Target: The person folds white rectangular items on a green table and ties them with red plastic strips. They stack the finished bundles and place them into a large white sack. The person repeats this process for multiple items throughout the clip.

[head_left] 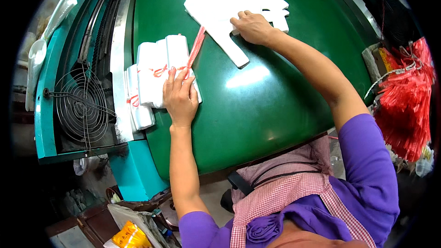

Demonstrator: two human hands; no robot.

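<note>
Red string (196,48) runs under the left hand (180,98), whose fingers press flat on a tied bundle of folded white plastic bags (163,66). Right hand (251,26) rests with fingers spread, grasping nothing, on a loose bag stack (229,0) farther across the glossy green worktop (257,96).

Our left hand (180,97) presses a tied bundle of white bags (161,69); our right hand (252,26) rests flat on loose bags (229,0) across the green table (257,105).

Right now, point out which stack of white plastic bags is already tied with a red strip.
The folded bundle under the left hand, red strip knotted round it. The flat stack under the right hand lies loose, with no tie.
</note>
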